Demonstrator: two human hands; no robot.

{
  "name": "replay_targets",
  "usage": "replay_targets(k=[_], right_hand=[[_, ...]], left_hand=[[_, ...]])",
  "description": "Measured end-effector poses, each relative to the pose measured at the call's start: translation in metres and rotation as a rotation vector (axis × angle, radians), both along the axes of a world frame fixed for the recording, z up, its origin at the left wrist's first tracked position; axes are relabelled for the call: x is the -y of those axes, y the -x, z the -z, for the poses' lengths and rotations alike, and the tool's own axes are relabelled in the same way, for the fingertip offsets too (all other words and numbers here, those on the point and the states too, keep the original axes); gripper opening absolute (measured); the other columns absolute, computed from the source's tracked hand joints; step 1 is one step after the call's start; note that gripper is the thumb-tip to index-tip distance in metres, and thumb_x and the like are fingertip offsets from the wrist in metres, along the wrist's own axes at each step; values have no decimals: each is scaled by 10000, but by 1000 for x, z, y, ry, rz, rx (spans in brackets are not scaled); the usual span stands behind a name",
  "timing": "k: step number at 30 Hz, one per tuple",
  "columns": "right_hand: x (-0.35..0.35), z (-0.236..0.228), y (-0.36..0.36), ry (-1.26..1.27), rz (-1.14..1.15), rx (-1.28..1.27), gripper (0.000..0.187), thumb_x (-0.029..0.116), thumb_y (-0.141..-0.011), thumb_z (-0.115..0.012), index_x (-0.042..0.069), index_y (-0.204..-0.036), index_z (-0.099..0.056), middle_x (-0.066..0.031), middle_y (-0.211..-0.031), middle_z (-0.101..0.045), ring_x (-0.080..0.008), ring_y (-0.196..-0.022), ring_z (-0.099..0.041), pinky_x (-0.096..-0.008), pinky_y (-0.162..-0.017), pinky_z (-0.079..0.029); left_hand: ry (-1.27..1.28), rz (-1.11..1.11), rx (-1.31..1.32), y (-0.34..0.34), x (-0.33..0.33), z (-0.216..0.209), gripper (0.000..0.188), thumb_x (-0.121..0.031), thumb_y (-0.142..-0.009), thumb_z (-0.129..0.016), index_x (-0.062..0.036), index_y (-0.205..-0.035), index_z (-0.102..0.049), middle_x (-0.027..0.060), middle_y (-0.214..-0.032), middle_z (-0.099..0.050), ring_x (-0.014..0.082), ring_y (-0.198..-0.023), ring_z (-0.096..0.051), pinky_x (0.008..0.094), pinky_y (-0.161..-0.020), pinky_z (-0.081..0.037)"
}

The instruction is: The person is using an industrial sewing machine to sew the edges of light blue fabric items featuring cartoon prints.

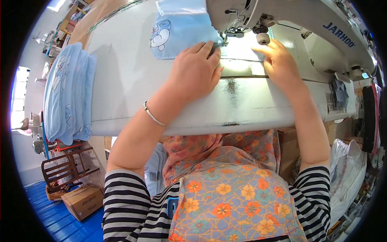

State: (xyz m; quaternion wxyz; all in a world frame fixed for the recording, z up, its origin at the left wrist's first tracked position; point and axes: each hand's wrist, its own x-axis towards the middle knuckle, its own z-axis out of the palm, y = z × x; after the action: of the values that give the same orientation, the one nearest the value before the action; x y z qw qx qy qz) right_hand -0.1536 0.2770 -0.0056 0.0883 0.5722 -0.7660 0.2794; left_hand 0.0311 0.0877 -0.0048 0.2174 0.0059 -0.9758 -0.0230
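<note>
My left hand [196, 70] lies on the near right edge of a light-blue cloth piece [183, 30] with a printed cartoon animal. Its fingers are stretched out and close to the needle and presser foot [225, 39] of a white sewing machine [306, 20]. A small dark patch shows between the fingertips; I cannot make out what it is. My right hand [278, 60] rests on the machine bed to the right of the needle, beside a round white-and-black knob [263, 37]. Its index finger points left; the other fingers are partly hidden. No cloth shows in it.
A stack of light-blue printed cloth pieces [68, 94] hangs over the left end of the sewing table [121, 84]. Below stand a brown wooden chair [66, 167] and a cardboard box [83, 201] on a blue floor. A white plastic sack [346, 173] is at the right.
</note>
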Motion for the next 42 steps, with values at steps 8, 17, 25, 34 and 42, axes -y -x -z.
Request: replay_targets(k=[8,17,25,34,42], right_hand=[[1,6,0,22,52,10,359,-59,-805,-540,56,-1115,-681,-125,-1001,-620,-315,-971,-586,-392,-862,-480],[2,10,0,85,51,-11,301,-49,-848,-539,41,-1095,-687,-130,-1036,-642,-313,-1002,-601,-392,-885,-486],[4,8,2,67,46,2,289,-37,-842,-549,32,-1091,-677,-125,-1001,-641,-303,-1003,-596,-391,-881,-484],[3,10,5,99,51,13,293,-31,-830,-564,47,-1087,-681,-121,-982,-638,-298,-979,-601,-389,-865,-487],[2,8,7,80,74,-4,294,-18,-832,-575,60,-1090,-694,-122,-998,-638,-294,-963,-605,-392,-857,-487]], left_hand=[[6,-44,-14,7,2,0,407,-268,-898,-623,17,-1185,-661,225,-1256,-630,344,-1168,-602,436,-955,-499],[27,-55,-66,26,19,6,322,-234,-874,-635,-30,-1116,-695,172,-1211,-667,296,-1140,-624,415,-933,-518],[-72,-40,-169,23,26,7,252,-139,-853,-644,-53,-1082,-705,99,-1183,-681,279,-1114,-626,401,-934,-512],[-107,-103,-10,18,37,-2,344,-34,-823,-608,-65,-1158,-676,71,-1208,-665,278,-1121,-610,397,-945,-515],[101,-73,223,40,44,-22,352,3,-810,-586,-77,-1144,-665,64,-1115,-623,289,-1091,-599,388,-924,-527]])
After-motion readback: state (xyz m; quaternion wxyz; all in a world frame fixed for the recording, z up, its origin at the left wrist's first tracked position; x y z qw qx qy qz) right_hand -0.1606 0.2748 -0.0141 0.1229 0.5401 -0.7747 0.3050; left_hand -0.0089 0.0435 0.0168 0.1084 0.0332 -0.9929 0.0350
